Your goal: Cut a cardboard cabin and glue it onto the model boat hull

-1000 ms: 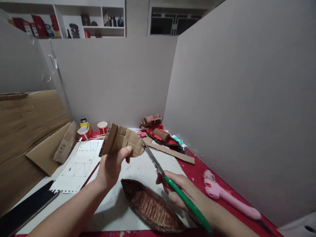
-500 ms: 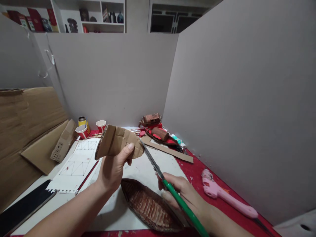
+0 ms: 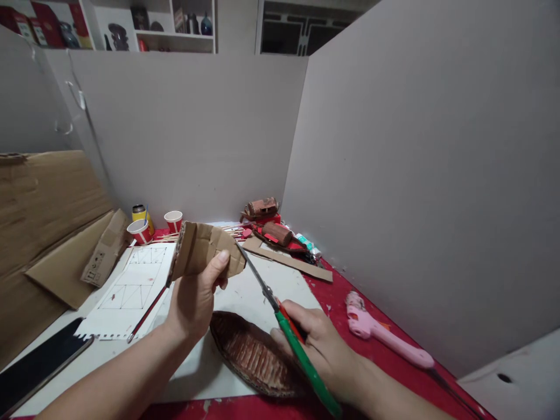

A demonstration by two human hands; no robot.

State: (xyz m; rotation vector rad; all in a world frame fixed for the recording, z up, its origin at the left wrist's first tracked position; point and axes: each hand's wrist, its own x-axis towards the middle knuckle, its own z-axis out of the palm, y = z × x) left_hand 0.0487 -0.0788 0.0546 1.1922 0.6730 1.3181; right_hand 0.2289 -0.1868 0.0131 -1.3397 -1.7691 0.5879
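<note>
My left hand (image 3: pixel 196 297) pinches a curved, folded piece of cardboard (image 3: pixel 205 245) between thumb and fingers, raised over the table. In my right hand (image 3: pixel 315 338) is a pair of scissors (image 3: pixel 300 353) with green and red handles. Their blades meet the right edge of the cardboard piece; how far they are apart is hard to make out. Below both hands a brown, boat-shaped cardboard hull (image 3: pixel 254 356) lies on the white sheet, partly covered by my right hand.
On the right lies a pink glue gun (image 3: pixel 389 338). Farther back are two model boats (image 3: pixel 277 233), a cardboard strip (image 3: pixel 293 262) and paper cups (image 3: pixel 174 220). To the left are a drawing sheet (image 3: pixel 131 280), a pencil (image 3: pixel 146 315), a phone (image 3: pixel 39 373) and large cardboard (image 3: pixel 48 204).
The view has shifted slightly, so most things sit a little farther left. The scissors' red handle now shows apart from the green one. The cardboard piece stays in my left hand.
</note>
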